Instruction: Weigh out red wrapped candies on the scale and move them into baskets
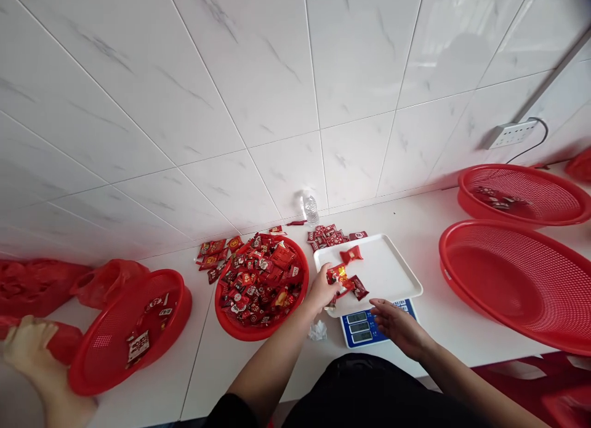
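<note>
White tiles (360,58) back the desk (422,222). My left hand (323,289) touches red packets (339,272) at the left edge of the tray (388,268); whether it grips, I can't tell remotely. My right hand (398,325) hangs released above the scale (361,327).

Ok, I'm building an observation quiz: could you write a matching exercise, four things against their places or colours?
1. Tray
2. Bottle
3. Left hand
4. Heaped basket

A. Over the tray's left end, at wrapped sweets
B. Red, left of the tray
C. White, on the blue scale
D. Clear, by the tiled wall

Pairs: 1-C, 2-D, 3-A, 4-B
</note>
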The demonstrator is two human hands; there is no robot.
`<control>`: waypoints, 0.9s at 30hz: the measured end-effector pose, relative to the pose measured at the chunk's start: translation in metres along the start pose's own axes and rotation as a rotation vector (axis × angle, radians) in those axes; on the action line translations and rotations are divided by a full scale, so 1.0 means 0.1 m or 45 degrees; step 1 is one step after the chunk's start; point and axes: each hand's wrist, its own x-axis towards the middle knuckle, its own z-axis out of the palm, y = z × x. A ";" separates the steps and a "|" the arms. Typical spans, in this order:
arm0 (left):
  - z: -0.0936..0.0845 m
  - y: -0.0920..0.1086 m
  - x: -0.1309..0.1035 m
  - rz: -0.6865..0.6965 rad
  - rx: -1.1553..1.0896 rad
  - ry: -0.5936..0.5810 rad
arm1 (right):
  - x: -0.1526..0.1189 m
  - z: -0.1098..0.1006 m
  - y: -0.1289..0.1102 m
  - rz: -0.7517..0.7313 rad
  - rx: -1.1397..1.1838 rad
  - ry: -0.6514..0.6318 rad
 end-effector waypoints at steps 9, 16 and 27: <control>0.01 -0.33 -0.10 0.288 0.471 -0.045 | 0.51 -0.06 -0.24 -0.749 -1.541 0.253; -0.14 -0.36 -0.34 0.388 0.944 -0.098 | 1.19 0.19 -0.81 -0.693 -2.126 0.367; -0.21 -0.54 -0.36 0.443 0.955 0.036 | 1.09 0.27 -0.64 -0.767 -2.182 -0.019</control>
